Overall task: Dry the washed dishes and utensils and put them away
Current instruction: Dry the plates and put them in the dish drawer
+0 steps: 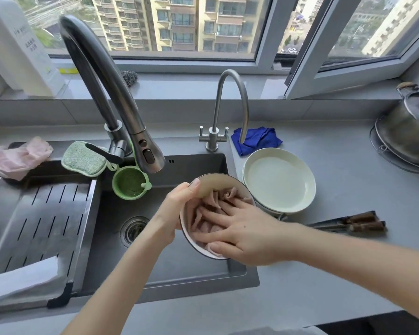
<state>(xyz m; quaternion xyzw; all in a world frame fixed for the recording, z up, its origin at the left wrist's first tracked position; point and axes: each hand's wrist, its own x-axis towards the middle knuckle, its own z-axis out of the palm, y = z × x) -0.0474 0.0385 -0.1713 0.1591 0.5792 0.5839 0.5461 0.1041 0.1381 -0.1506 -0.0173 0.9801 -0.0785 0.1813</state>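
Bowl: round glazed ceramic bowl (218,181), cream inside with a thin dark rim, held tilted over the right edge of the dark matte sink (179,269).
Left hand: left hand (177,206) grips the bowl's rim, thumb hooked inside.
Right hand: right hand (247,235) flat, fingers spread, pressing a crumpled soft pinkish cloth (213,201) into the bowl.
Counter: smooth pale round plates (278,180) stacked just beside the bowl; slim dark chopsticks (348,224) with brown ends nearby.

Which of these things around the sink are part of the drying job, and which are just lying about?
In the job: bowl, gripped by the left hand; pink cloth, pressed into it by the right hand; plates; chopsticks.
Lying about: green sponge, pink gloves, blue cloth, pot, scourer.
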